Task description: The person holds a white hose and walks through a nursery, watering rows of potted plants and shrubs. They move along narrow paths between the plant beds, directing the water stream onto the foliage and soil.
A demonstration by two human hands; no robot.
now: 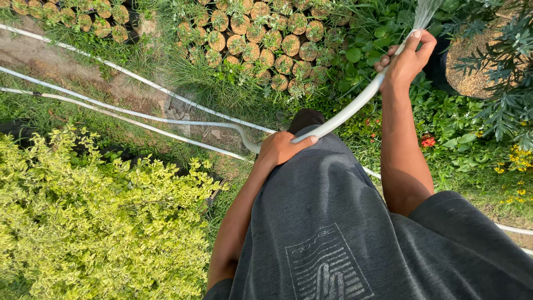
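White hose (350,111) is gripped tight by both the right hand (404,58) and left hand (280,149), but a hard spray could flatten the small potted plants (261,41) far ahead.

A dense yellow-green leafy shrub (94,222) fills the lower left. Above it a strip of bare brown soil path (66,66) runs between grass. At the top, a cluster of small round soil-filled seedling pots (266,39) stands packed side by side. To the right grow broad green-leaved plants (461,144) with a small red flower (428,141), small yellow flowers (519,158) near the right edge, and grey-green feathery foliage (511,72) above.
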